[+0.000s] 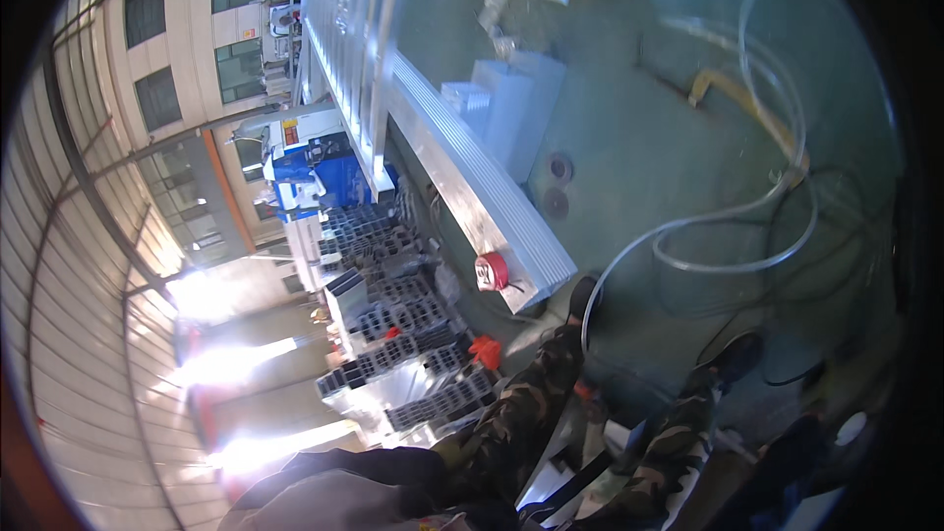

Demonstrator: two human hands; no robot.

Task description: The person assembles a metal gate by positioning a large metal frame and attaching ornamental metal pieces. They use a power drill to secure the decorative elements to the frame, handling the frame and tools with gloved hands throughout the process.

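Neither of my hands can be made out. Camouflage trouser legs and dark shoes show at the lower middle, with a dark and grey garment at the lower left edge. Just beyond the nearer shoe lies the end of a long, ribbed silver metal profile. On that end sits a small round red-and-white object, its exact kind unclear. Between the legs, a dark strap-like piece and pale parts are too blurred to name.
Stacks of hollow metal profiles stand left of the legs, beside an orange item. A blue machine is farther back. Across the green floor loop a clear hose and dark cables, near a yellow bow-shaped tool. White boxes stand beyond.
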